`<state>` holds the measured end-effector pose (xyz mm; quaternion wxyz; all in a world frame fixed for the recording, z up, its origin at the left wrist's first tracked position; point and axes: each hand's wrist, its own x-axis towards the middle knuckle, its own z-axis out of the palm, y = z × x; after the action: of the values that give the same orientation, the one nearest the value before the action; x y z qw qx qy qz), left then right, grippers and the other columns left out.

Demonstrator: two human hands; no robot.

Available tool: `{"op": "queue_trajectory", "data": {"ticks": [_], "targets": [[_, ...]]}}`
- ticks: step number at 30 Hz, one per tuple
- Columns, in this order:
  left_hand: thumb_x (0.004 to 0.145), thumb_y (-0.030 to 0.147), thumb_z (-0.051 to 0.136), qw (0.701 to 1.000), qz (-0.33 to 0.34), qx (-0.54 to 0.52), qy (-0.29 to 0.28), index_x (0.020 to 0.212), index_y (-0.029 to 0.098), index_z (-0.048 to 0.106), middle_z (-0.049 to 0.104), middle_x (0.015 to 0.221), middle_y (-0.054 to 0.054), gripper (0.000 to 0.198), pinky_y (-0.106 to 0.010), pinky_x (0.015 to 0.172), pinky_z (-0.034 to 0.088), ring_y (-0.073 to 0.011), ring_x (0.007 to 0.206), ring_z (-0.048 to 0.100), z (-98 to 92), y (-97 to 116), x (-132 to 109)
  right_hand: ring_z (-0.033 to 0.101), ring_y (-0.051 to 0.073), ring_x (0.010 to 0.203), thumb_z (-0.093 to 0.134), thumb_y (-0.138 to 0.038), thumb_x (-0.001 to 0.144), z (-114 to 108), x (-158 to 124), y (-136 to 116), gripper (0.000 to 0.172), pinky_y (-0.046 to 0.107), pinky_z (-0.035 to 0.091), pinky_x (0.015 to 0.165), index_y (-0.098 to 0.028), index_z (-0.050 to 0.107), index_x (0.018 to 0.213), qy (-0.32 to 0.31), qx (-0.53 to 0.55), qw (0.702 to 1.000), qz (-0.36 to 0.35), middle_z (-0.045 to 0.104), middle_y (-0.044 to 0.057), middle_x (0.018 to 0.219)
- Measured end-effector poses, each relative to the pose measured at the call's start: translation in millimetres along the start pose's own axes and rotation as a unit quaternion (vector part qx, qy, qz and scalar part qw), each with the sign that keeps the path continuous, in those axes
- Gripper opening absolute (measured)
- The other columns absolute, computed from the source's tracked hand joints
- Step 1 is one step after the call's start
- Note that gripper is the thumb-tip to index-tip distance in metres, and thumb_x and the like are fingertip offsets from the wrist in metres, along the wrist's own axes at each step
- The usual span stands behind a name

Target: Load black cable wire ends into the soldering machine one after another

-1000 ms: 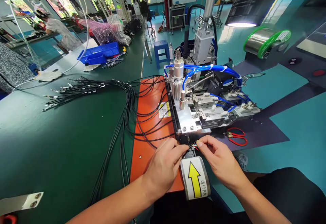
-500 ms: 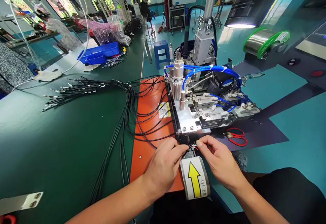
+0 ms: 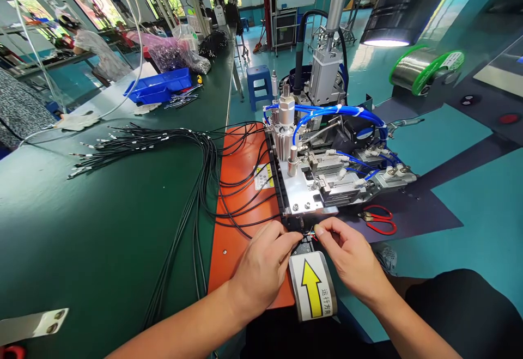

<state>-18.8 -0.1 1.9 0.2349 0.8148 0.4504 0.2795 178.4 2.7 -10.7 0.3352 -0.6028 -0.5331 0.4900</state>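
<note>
Orange is the mat (image 3: 241,184) that is lying on the green bench (image 3: 81,228), and the person's two hands are meeting at its right edge, just in front of the metal machine (image 3: 310,187). The left hand (image 3: 261,266) is resting on the mat, with its thumb and fingers pressing together on a black cable end (image 3: 301,235). The right hand (image 3: 353,261) is pinching the thin coloured wires (image 3: 312,234) coming out of this cable end, thumb and forefinger closed on them. The wires are sitting between both hands, just above the label with the yellow arrow (image 3: 312,288). Many black cables (image 3: 204,168) are running from the machine across the mat to the bench. Red scissors (image 3: 378,219) are lying near the right hand, beside the machine.
</note>
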Motion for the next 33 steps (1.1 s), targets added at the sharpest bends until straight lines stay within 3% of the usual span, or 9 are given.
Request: {"op": "queue_trajectory", "data": {"ticks": [24,33], "targets": [[0.094,0.012,0.05,0.996,0.016,0.087,-0.021,0.107,0.018,0.067,0.053,0.089,-0.006,0.021,-0.031,0.07,0.046,-0.0192,0.081,0.05,1.6,3,3,0.044,0.014,0.06,0.051,-0.05,0.094,9,-2,5,0.032,0.023,0.035,0.051,-0.021,0.056,0.08,0.038,-0.002,0.999,-0.014,0.048,-0.002,0.069],[0.091,0.01,0.054,0.994,0.028,0.103,-0.022,0.105,0.018,0.066,0.054,0.091,-0.006,0.02,-0.032,0.073,0.047,-0.0197,0.083,0.051,3.6,1,2,0.057,0.02,0.076,0.053,-0.056,0.092,0,-11,9,0.039,0.028,0.046,0.067,-0.019,0.067,0.095,0.01,0.053,0.998,0.042,0.065,0.003,0.08]]}}
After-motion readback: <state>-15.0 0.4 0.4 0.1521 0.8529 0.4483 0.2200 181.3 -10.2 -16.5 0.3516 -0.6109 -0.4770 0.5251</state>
